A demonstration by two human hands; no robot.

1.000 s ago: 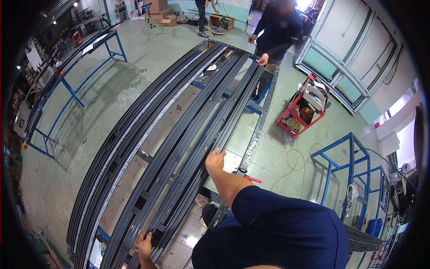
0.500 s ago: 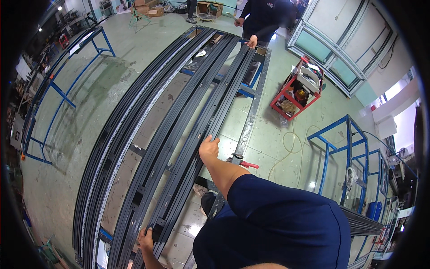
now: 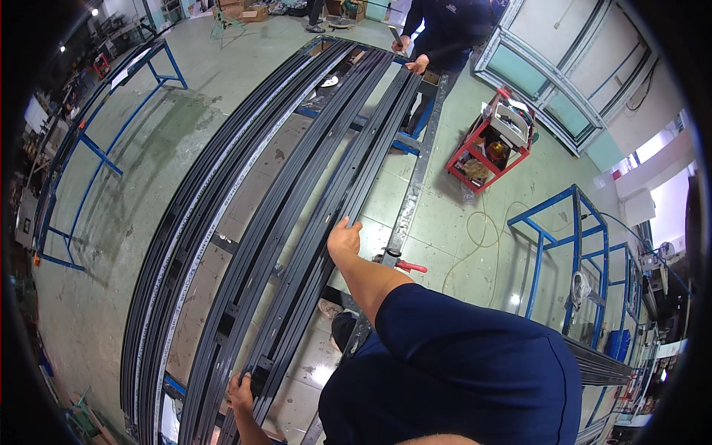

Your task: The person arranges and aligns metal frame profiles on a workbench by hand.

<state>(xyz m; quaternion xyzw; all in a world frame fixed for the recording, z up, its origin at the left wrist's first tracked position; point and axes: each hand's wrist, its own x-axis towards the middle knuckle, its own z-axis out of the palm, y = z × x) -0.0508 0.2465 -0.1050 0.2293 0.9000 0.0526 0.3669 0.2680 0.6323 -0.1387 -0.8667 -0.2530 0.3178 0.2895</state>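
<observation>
Long dark grey metal profiles (image 3: 324, 204) lie side by side on a blue-framed rack, running away from me. My right hand (image 3: 345, 239) is closed round the right-hand bundle's profile about midway along, with part of its grip hidden beneath. Near the bundle's close end, my left hand (image 3: 239, 391) grips the left edge, fingers curled over it. Between the hands sits a black end piece (image 3: 261, 368) on the profiles. At the far end a co-worker's hand (image 3: 417, 65) touches the same bundle; the co-worker's other hand (image 3: 400, 44) holds a flat tool.
More profiles with white printed film strips (image 3: 236, 185) lie to the left. A clamp with a red handle (image 3: 411, 266) sits on the rack's right rail (image 3: 408, 211). Right of it stand a red tool cart (image 3: 493, 144) and blue trestles (image 3: 575, 245); a hose (image 3: 486, 230) curls on the floor.
The co-worker has shifted slightly, lifting the flat tool upright. My right hand and the right-hand bundle have moved slightly; my left hand keeps its hold.
</observation>
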